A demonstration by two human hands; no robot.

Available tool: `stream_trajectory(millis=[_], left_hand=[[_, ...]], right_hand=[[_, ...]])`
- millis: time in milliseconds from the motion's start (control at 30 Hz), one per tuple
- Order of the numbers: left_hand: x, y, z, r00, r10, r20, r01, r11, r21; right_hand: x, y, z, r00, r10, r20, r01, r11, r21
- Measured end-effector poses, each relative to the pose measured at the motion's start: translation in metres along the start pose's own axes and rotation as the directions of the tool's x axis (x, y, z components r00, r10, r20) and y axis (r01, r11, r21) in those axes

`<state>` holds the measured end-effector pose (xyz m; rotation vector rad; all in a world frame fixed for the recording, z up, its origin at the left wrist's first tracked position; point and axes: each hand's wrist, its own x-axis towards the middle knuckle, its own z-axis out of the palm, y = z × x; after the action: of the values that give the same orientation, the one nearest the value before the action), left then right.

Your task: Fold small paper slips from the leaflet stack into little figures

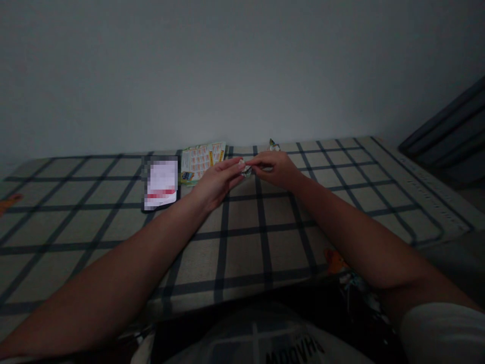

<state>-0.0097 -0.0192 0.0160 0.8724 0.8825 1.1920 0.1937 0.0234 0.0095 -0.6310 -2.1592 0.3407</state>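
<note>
My left hand [223, 178] and my right hand [277, 167] meet over the middle of the checked cloth. Between their fingertips is a small crumpled piece [247, 171], whitish with dark and greenish patches; its kind is too small and dim to tell. The left fingers pinch it from the left side. From the right, the thumb and fingers of my right hand close on its other edge. Just behind my right hand lies another small piece [274, 145] with green, yellow and white on it. A printed sheet [200, 157] lies partly behind my left hand.
A phone [162, 183] with a lit, blurred screen lies left of the printed sheet. The checked cloth [242, 253] covers the surface up to the grey wall [242, 71]. Dark folded fabric [450, 131] hangs at the right. Orange patterns mark the cloth.
</note>
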Motion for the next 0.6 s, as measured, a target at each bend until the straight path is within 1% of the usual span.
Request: stream_trajectory(millis=[67,133,200,267,300,367,467,533,600], left_hand=[[0.000,-0.001,0.000,0.999,0.051,-0.002,-0.051,0.999,0.016],[0.000,-0.002,-0.002,0.990,0.138,0.021,-0.139,0.988,0.069],[0.001,-0.005,-0.005,0.970,0.237,0.049,-0.242,0.959,0.150],[0.003,-0.006,-0.008,0.944,0.322,0.071,-0.330,0.915,0.234],[0.004,-0.007,-0.009,0.931,0.355,0.081,-0.363,0.891,0.273],[0.006,-0.007,-0.011,0.917,0.385,0.100,-0.396,0.856,0.332],[0.005,-0.006,-0.011,0.916,0.389,0.102,-0.399,0.848,0.348],[0.004,-0.005,-0.010,0.924,0.374,0.080,-0.379,0.864,0.332],[0.002,-0.004,-0.009,0.941,0.329,0.076,-0.335,0.882,0.331]], right_hand=[[0.000,0.000,0.002,0.996,0.087,-0.021,-0.084,0.989,0.121],[0.000,0.001,0.004,0.975,0.219,-0.020,-0.205,0.936,0.286],[0.001,0.000,0.007,0.942,0.335,0.032,-0.318,0.853,0.415],[0.002,-0.002,0.009,0.912,0.394,0.114,-0.400,0.793,0.460],[0.002,-0.004,0.009,0.902,0.405,0.147,-0.425,0.781,0.457],[0.003,-0.009,0.008,0.896,0.407,0.179,-0.443,0.784,0.435],[0.005,-0.017,0.006,0.903,0.402,0.154,-0.427,0.797,0.426],[0.005,-0.020,0.006,0.909,0.397,0.130,-0.411,0.796,0.444],[0.005,-0.021,0.006,0.917,0.388,0.096,-0.388,0.809,0.441]])
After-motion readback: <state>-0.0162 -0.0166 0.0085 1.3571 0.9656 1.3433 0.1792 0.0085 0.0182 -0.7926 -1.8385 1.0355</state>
